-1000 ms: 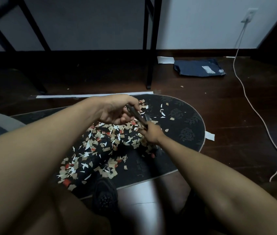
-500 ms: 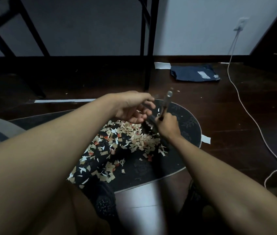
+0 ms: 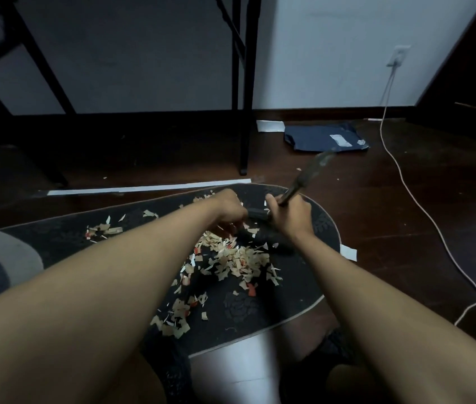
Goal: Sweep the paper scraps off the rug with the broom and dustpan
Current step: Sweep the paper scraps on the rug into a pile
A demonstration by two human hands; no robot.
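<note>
Bare forearms (image 3: 108, 290) without sleeves, dark shoes (image 3: 172, 371) low in the head view

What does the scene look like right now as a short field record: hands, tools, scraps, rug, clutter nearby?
right hand: grips the broom handle, which tilts up and away to the right
left hand: fingers curled on a dark object, probably the dustpan handle; hard to tell
paper scraps: main pile just below both hands, smaller patches toward the left and near edge
rug: dark, oval, patterned
floor clutter: blue package, white cable, white strip
</note>
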